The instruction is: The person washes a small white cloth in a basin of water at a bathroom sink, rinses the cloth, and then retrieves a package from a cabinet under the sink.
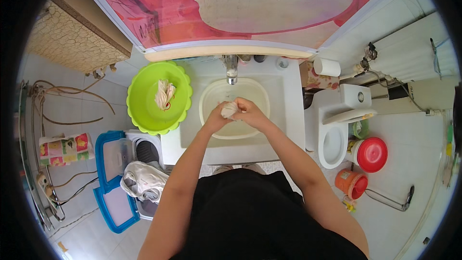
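Observation:
My left hand and my right hand are together over a pale plastic basin standing in the white sink. Between them both hold a small bunched-up whitish cloth. The basin seems to contain water. Just beyond the hands a chrome faucet reaches out over the basin's far rim; no stream of water is visible from it. To the left, a bright green scalloped basin holds a twisted, pale pinkish cloth.
A small washing machine with raised blue-framed lids stands at the left, white clothes heaped on it. At the right are a toilet, a red-lidded bucket and an orange bucket. A glass sits on the sink's back right corner.

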{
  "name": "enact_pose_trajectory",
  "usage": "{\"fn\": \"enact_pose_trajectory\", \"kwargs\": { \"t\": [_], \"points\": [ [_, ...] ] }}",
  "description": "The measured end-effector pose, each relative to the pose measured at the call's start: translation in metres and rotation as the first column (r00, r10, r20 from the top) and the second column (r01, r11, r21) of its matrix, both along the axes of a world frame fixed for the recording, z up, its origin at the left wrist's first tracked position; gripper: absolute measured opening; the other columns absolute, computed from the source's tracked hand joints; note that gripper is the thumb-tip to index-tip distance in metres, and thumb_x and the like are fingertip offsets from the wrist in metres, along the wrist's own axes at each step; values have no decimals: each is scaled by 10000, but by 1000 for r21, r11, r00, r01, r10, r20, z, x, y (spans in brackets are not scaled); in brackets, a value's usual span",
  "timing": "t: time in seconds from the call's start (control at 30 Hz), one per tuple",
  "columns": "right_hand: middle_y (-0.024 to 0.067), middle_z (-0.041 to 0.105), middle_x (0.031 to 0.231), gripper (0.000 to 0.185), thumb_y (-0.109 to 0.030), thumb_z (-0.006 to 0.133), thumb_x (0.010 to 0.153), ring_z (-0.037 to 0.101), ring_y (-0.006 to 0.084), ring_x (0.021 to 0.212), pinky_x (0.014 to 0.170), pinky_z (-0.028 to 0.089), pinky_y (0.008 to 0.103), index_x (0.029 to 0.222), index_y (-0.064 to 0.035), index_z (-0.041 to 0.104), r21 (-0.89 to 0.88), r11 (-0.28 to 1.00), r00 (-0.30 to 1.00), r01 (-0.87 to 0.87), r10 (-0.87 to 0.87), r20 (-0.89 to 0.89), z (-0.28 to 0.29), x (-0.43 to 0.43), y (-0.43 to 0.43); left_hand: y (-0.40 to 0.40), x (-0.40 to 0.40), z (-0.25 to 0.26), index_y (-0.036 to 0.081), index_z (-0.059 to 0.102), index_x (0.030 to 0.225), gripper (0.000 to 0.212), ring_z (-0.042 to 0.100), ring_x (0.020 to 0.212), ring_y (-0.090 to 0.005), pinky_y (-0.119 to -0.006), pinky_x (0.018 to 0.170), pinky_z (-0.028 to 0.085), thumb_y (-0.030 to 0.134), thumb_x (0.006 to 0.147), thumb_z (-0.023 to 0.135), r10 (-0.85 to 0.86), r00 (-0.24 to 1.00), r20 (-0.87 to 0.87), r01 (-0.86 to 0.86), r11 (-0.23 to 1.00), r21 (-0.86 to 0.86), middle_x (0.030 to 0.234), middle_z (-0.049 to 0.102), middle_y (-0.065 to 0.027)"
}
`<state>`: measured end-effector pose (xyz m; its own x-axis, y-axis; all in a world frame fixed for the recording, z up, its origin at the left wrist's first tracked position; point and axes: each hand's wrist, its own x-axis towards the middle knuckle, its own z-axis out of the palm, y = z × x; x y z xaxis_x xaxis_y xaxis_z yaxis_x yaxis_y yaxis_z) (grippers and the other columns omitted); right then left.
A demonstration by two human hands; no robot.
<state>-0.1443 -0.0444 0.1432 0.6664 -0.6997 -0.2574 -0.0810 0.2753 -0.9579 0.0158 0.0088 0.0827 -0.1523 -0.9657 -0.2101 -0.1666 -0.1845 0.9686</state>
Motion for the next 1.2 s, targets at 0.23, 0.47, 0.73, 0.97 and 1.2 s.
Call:
{"fn": "enact_pose_trajectory", "kwargs": {
  "t": [0.23,0.47,0.73,0.97,1.2],
  "points": [
    [37,521,1021,275,-84,660,706,483,128,954,800,399,270,943,-71,521,39,988,987,149,-151,61,55,-26,5,-3,-10,75,15,478,1096,504,489,1027,-193,-318,924,344,-8,595,427,306,618,-724,-209,952,225,1064,533,-94],
    [105,356,1255,580,-169,679,714,421,219,1121,939,373,434,1193,-45,376,582,803,887,-124,-173,428,45,-33,5,-3,-19,111,57,401,1147,672,483,999,-256,-371,890,378,-65,486,380,332,345,-878,-170,942,289,984,521,-98],
    [85,470,1119,510,-85,649,732,497,208,1027,823,449,368,1166,-44,385,406,823,881,-396,217,420,73,-30,-17,-11,-28,184,125,375,1233,648,473,984,-232,-344,863,389,-62,616,438,78,982,-173,-65,995,77,1000,487,-96],
    [14,510,824,326,-39,625,743,505,94,724,514,377,216,1026,-77,467,405,800,896,-443,383,223,109,-42,-47,1,-16,207,203,326,1305,789,241,1249,-306,-454,1001,239,-83,588,490,-48,864,501,369,739,-564,1356,207,-127],
    [-36,406,623,183,-172,680,737,320,48,493,414,211,183,736,-100,512,380,711,783,-592,619,63,147,-21,-56,-32,-11,213,210,314,1308,757,310,1184,-301,-481,990,264,40,623,586,210,460,863,745,438,-503,1285,282,-112]
  ]
}}
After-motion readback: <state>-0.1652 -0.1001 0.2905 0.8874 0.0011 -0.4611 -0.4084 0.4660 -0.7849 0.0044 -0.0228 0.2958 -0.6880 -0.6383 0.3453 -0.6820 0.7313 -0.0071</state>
